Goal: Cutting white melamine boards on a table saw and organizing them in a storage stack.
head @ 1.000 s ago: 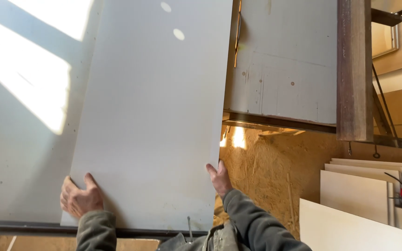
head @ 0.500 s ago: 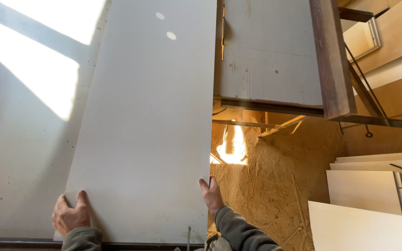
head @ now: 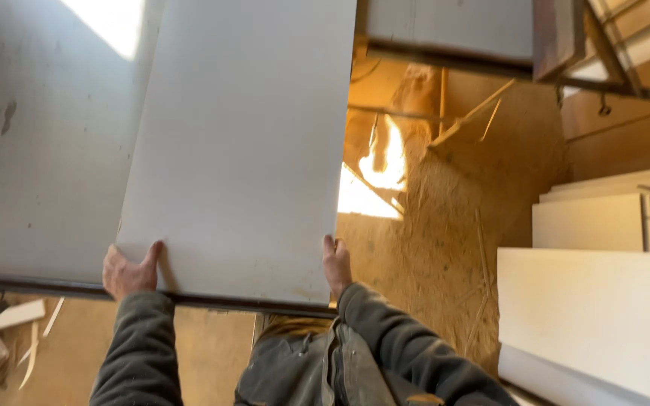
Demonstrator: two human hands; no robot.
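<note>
A large white rectangular panel (head: 242, 143) lies on a grey machine table (head: 47, 150), reaching away from me. My left hand (head: 128, 272) grips the panel's near left corner, thumb on top. On the near right edge, my right hand (head: 336, 265) clasps the panel with its fingers along the side. Both sleeves are dark grey.
The table's dark metal front edge (head: 220, 302) runs just below my hands. Sawdust covers the floor (head: 445, 248) to the right. Stacked white panels (head: 596, 316) stand at the right. A second grey surface with a rusty steel post (head: 558, 37) is at the top right.
The panel has come nearer and the view has tilted down. My hands stay on its near corners, and more of the sawdust floor and the stacked panels shows.
</note>
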